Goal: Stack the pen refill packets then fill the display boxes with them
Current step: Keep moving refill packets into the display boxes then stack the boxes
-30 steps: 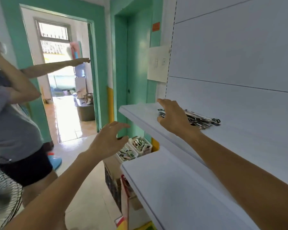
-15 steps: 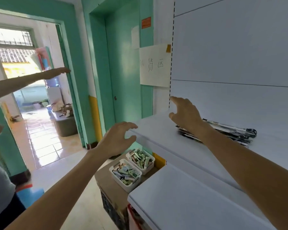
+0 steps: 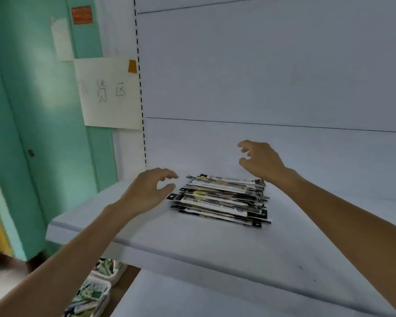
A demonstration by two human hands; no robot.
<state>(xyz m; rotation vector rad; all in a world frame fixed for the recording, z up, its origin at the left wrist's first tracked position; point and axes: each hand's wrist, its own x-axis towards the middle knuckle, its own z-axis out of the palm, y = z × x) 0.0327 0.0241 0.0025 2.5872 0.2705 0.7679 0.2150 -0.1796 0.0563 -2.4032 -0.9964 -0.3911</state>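
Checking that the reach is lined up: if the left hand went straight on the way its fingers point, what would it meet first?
Probably the left end of the pen refill packet stack on the shelf; the left hand looks level with it, though depth is unclear.

My one camera rides on my head, facing forward and down, close over the white shelf (image 3: 192, 236), teal door (image 3: 55, 133) at left.
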